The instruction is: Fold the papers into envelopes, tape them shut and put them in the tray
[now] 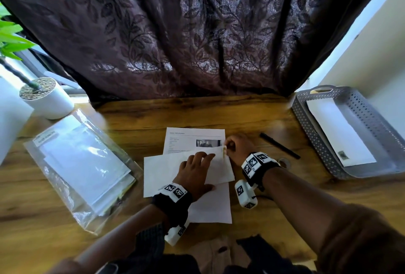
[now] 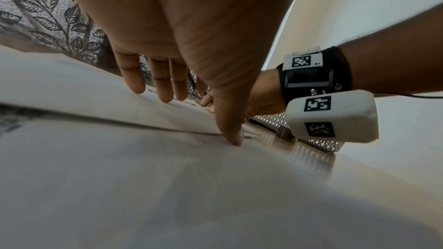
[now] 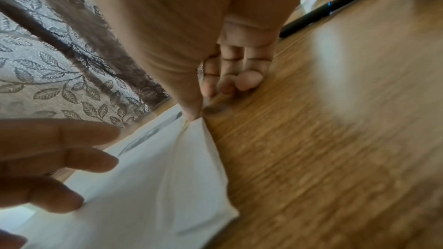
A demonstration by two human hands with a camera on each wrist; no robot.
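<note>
Holding the folded paper flat at the middle of the wooden table, the left hand lies spread on it with straight fingers, fingertips and thumb pressing down. The right hand pinches the paper's far right corner between thumb and forefinger, its other fingers curled; a thin yellowish sliver sits at the pinch, possibly tape, though this cannot be confirmed. The folded piece lies askew over a blank sheet nearer the person and a printed sheet beyond. The step in hand appears to be setting or securing that corner. To do it well, keep the left palm firm so the paper does not rotate, draw the corner taut to remove the ripple visible in the right wrist view, align the edges before pressing, then run a fingertip along the crease or strip from the pinch outward. The grey tray stands well apart at the right edge and already holds one white envelope. A black pen lies between hands and tray. A ring-shaped object just behind the right wrist is mostly hidden; it may be a tape roll. Both wrist views are blurred, and the underside of the fold is concealed.
</note>
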